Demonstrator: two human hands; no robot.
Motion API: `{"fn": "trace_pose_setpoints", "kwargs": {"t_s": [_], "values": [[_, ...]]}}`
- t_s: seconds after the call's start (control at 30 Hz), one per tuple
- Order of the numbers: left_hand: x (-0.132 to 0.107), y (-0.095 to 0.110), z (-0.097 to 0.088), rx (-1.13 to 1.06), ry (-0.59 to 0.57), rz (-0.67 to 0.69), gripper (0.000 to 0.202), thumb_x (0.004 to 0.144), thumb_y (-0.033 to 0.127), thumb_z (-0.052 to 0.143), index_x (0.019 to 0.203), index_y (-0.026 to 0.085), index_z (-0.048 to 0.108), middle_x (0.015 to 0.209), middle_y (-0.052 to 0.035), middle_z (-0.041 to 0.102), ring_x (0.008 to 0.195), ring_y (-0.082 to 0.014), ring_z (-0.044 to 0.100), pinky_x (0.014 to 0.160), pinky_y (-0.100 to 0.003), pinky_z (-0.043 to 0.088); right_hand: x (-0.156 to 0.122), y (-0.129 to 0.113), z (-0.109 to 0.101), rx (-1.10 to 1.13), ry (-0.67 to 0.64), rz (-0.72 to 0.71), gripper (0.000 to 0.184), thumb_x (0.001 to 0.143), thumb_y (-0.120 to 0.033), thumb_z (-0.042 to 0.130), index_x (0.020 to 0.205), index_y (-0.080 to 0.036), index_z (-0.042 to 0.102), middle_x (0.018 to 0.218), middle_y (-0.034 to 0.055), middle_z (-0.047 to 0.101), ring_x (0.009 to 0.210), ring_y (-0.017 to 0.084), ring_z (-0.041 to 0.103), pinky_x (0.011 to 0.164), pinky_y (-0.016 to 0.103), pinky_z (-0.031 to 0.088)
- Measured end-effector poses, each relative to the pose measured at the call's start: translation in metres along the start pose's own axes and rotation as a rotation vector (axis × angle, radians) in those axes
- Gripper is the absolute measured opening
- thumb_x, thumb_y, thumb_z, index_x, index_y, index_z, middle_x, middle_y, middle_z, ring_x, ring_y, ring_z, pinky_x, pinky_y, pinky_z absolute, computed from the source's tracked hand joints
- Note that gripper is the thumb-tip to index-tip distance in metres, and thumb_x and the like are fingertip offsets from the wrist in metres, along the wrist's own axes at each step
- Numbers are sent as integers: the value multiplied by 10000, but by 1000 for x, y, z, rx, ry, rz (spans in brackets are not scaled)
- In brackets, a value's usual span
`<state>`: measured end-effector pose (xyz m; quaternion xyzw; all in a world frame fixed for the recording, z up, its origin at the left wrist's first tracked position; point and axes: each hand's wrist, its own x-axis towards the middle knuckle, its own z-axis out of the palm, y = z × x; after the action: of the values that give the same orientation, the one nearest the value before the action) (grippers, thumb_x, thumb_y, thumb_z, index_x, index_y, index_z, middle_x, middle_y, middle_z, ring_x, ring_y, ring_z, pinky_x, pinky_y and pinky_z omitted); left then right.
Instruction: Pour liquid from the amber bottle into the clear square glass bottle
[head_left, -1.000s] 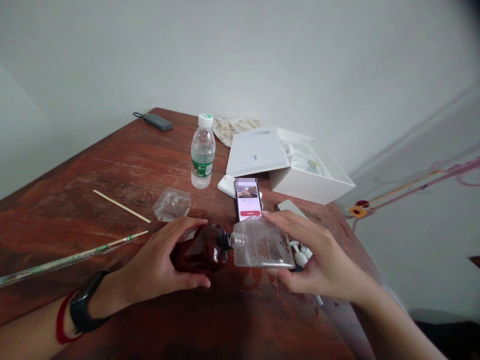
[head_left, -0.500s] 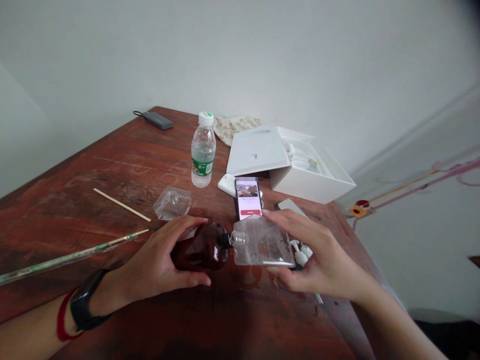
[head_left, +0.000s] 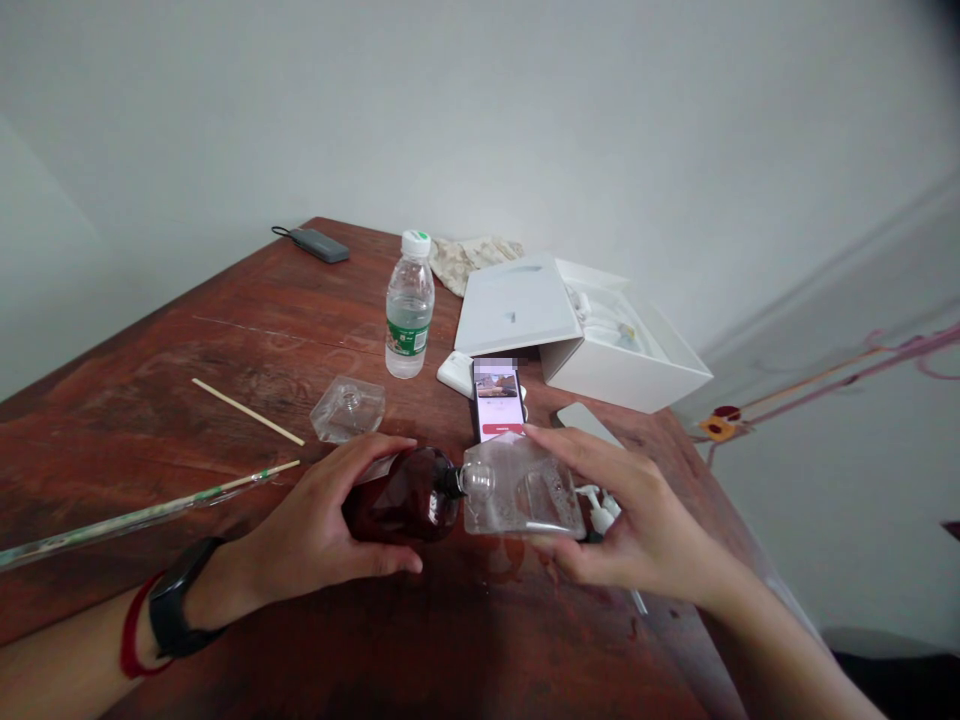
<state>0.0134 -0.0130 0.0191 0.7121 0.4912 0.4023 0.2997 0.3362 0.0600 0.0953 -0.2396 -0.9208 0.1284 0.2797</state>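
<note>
Shifted slightly leftward since the earlier frame, relative to the brown bottle (head_left: 405,500), is the clear bottle (head_left: 525,490); a rounded outline now shows in its wet interior. Most other items sit a trifle lower and farther right in the view, as from a small head movement; their arrangement is unchanged.

Both bottles are over the near middle of the table (head_left: 465,640); whether either touches the wood cannot be told. Brown bottle: tipped on its side, long axis running left to right, black neck (head_left: 452,483) directed right. Clear bottle: long axis roughly in line with it, mouth (head_left: 474,478) directed left, meeting the black neck; whether one enters the other cannot be told.

Left hand (head_left: 322,520): thumb and forefinger spread around the brown bottle, gripping it from opposite sides; its remaining fingers are largely hidden. Right hand (head_left: 637,510): fingers along the clear bottle's far edge, thumb at the near edge, pinching it between them.

Outward: white pumps (head_left: 600,510) lie beside the right hand, a lit phone (head_left: 498,405) just beyond the clear bottle. Farther off are a second clear bottle (head_left: 347,410), a stick (head_left: 247,411), an upright water bottle (head_left: 409,320) and a white box (head_left: 622,375).
</note>
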Motion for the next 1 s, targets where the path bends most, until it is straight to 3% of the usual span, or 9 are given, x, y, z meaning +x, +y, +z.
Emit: {"fn": "trace_pose_setpoints", "kwargs": {"t_s": [0.2, 0.4, 0.57, 0.83, 1.0], "values": [[-1, -1, 4, -92, 3, -10, 894, 706, 644, 985, 1441, 281, 627, 1395, -127, 742, 1222, -361, 762, 1085, -493, 642, 0, 2, 2, 26, -1, 25, 718, 814, -278, 815, 1506, -214, 635, 1304, 114, 829, 1114, 280, 837, 921, 342, 680], [-1, -3, 6, -179, -5, -18, 893, 707, 631, 995, 1440, 280, 625, 1419, -121, 735, 1238, -359, 761, 1076, -464, 647, -1, 4, 3, 33, -2, 33, 745, 822, -276, 801, 1543, -202, 628, 1338, 139, 819, 1139, 305, 829, 968, 406, 672], [-2, -9, 8, -218, -19, -26, 944, 699, 641, 1000, 1467, 281, 586, 1435, -123, 721, 1264, -368, 740, 1099, -487, 620, 0, 3, 5, 89, 23, 62, 744, 822, -310, 817, 1540, -222, 641, 1337, 129, 820, 1111, 305, 838, 904, 375, 685], [-6, -11, 9, -248, -12, 3, 932, 705, 575, 1024, 1484, 310, 587, 1454, -99, 694, 1275, -353, 723, 1107, -451, 601, 0, 3, 4, 92, 39, 33, 776, 826, -277, 821, 1572, -282, 609, 1368, 91, 812, 1148, 279, 830, 969, 357, 668], [-4, -9, 9, -261, -15, -1, 917, 715, 575, 1017, 1480, 301, 590, 1442, -101, 699, 1259, -351, 730, 1111, -458, 597, 0, 3, 4, 89, 40, 43, 778, 814, -255, 806, 1567, -282, 613, 1356, 86, 817, 1127, 273, 837, 932, 339, 677]]}}
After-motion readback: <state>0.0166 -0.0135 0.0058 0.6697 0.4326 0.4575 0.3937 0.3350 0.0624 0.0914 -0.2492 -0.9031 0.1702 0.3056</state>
